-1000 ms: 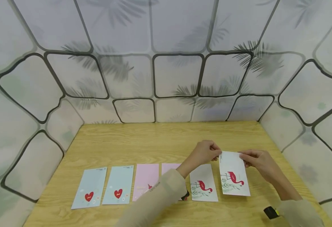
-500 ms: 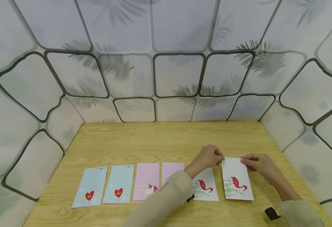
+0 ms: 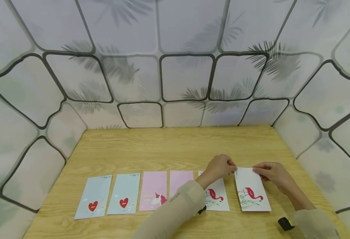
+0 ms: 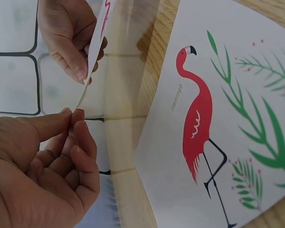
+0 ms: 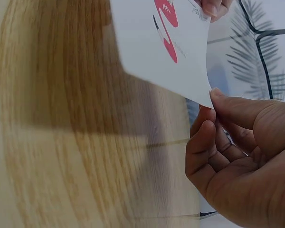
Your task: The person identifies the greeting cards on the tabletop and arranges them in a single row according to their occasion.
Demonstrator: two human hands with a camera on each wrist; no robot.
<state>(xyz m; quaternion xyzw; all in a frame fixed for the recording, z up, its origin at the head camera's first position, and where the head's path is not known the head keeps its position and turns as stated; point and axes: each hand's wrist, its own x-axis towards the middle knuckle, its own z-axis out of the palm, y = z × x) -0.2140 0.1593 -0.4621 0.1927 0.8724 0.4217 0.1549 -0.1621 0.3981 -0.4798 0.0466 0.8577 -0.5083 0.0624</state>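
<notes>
A white card with a red flamingo is held by its two far corners at the right end of a row. My left hand pinches its far left corner between thumb and fingers; my right hand pinches the far right one. In the right wrist view the held card slants above the wooden table; whether its near edge touches is unclear. A second flamingo card lies just left, partly under my left forearm. The left wrist view shows this lying flamingo card close up, printed with green leaves.
Further left in the row lie two pink cards, one unicorn card and one pink card partly covered by my left sleeve. Two light blue heart cards lie at the left end. Patterned fabric walls enclose the wooden table.
Both hands have brought the flamingo card lower and slightly right, nearer the table's front. My left forearm has shifted right, uncovering the unicorn on the pink card.
</notes>
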